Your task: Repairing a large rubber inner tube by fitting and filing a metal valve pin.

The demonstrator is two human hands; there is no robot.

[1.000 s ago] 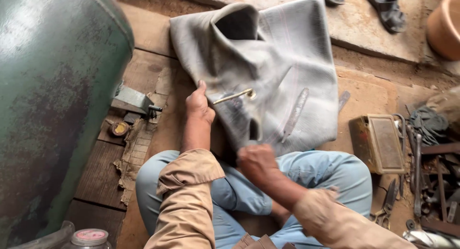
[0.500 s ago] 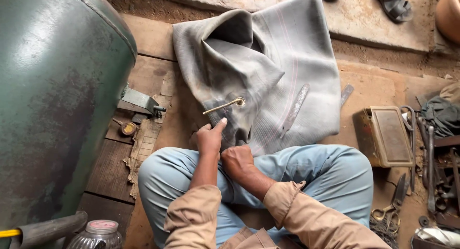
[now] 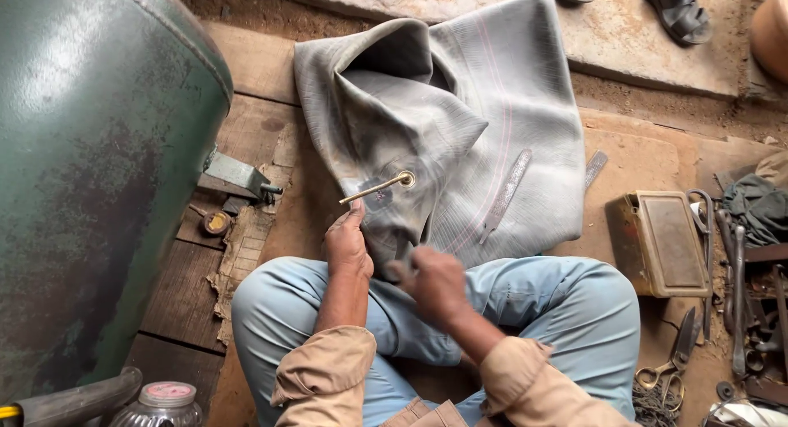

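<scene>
While the folded grey inner tube lies spread on the boards just beyond crossed legs in light blue trousers, a seated person works at its near edge. The left hand now presses flat on the rubber right below the brass valve stem — a second ago it reached farther out, beside the stem — and its fingers look together rather than spread. The right hand, blurred with motion, has come forward from the lap to the tube's near fold; whether it pinches anything cannot be told (the blur hides the fingertips). Both hands have drawn in toward the body, and the work seems to have shifted to the dark patched spot under the valve.

To the left of the left hand stands a large green metal tank, with a small round tin at its foot. To the right of the right hand sit a worn metal box, scissors and a scatter of hand tools — all well apart from the hands. A metal file rests on the tube beyond the right hand.
</scene>
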